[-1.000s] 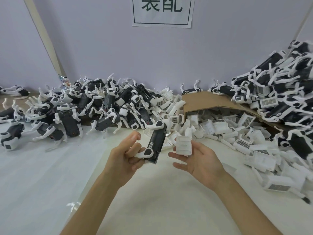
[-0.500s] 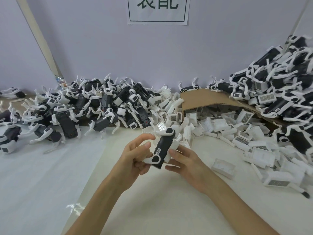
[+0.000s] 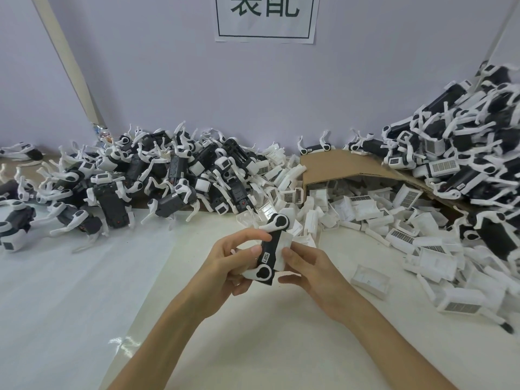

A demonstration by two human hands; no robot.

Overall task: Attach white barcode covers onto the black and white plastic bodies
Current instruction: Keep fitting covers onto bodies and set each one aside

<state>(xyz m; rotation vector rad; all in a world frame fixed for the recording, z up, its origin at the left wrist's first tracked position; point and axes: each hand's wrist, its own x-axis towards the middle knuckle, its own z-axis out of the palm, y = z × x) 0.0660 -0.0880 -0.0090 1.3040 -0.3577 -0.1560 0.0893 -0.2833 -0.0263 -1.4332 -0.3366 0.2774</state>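
A black and white plastic body stands nearly upright above the middle of the table, gripped by my left hand from its left side. A white barcode cover lies flat against the body's right side. My right hand pinches that cover with thumb and fingers and presses it against the body. How far the cover has seated is hidden by my fingers.
Black and white bodies are heaped at the back left, and more are piled at the right. Loose white covers spill from a tipped cardboard box. One cover lies alone right of my hands. White sheeting covers the table.
A second ago my right hand held the cover apart from the body. It has since brought the cover against the body's right side, and both hands have closed together.
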